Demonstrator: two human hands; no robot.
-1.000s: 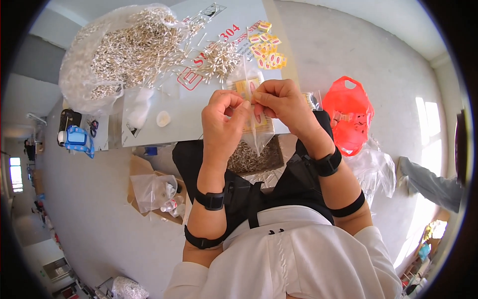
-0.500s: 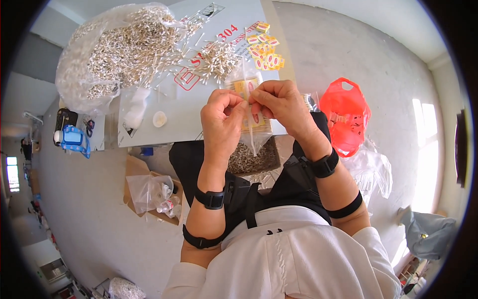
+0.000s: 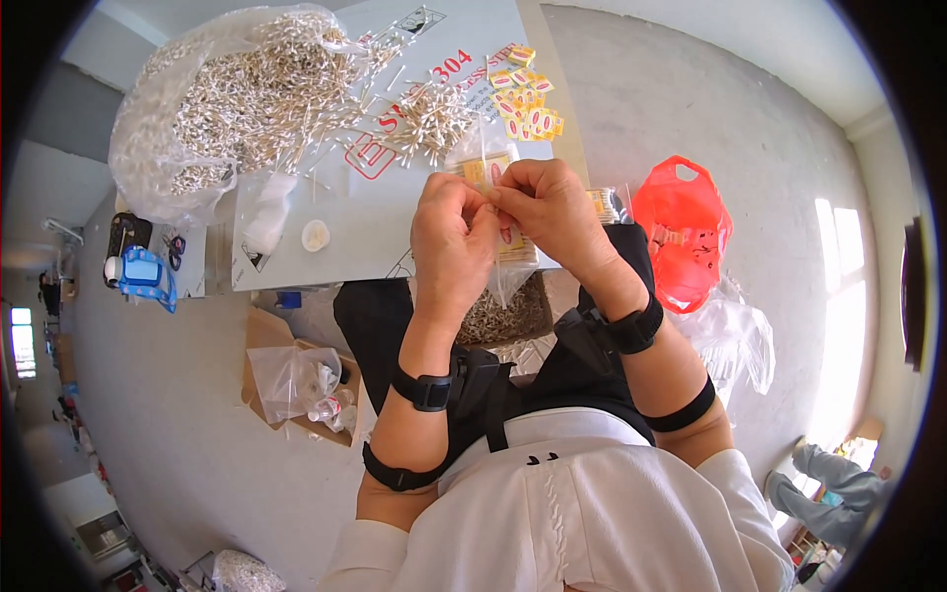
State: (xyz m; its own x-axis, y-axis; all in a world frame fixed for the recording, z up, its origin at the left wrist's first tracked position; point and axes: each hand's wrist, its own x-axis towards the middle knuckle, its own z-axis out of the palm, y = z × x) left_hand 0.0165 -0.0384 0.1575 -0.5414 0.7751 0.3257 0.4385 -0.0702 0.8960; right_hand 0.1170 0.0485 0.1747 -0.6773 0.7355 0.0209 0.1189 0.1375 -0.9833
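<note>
Head view: the grey table [image 3: 360, 261] is the biggest thing before me, and on its left the clear sack [image 3: 256, 118] bulges with cotton swabs, some spilling out of its right side. Off the table's right edge sits the red bag [image 3: 683, 232].

The packet [image 3: 516, 255] comes next, clear plastic with swabs and yellow cards inside. It is between the person's hands, at the table's near edge; whether it rests on the table or hangs free, I cannot tell. The two hands work at a strip of film running down its middle, and I cannot make out whether that is a seam or an open lip. To my mind this wants fingertips only: a light, even pinch from both sides, the film kept taut and flat, and no squeezing of the swabs beneath.

The left hand [image 3: 449, 237] points away from the body, its fingers curled and its thumb tip nearly closed on the film. The right hand [image 3: 552, 212] angles in from the other side, thumb and forefinger likewise all but closed on the film, their tips just beside the left's. Both wrists turn inward.

Beyond them lie the loose pile [image 3: 432, 120] of swabs, then the small cards [image 3: 541, 120]. Smallest is the white disc [image 3: 316, 236], near the front edge.
</note>
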